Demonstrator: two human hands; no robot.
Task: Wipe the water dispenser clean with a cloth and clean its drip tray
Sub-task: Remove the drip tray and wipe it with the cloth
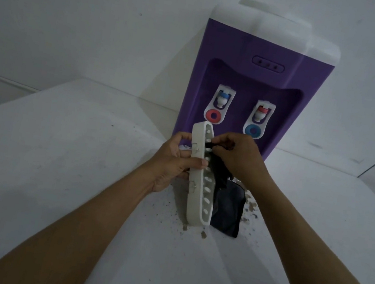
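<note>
Tray step in hand. Our left hand (172, 161) grips the tray (191, 199), stood on end on the table (58, 146), just before the dispenser (253, 78) at the far edge. Right hand (240, 160) pinches the cloth (227, 209) against its slotted face. Next, likely: rub slot by slot, steadying firmly.

The drip tray (193, 199) hides the finger ends of the left hand (168, 161); the right hand (238, 157) covers the upper dark cloth (227, 209) and the base of the dispenser (253, 78).
</note>
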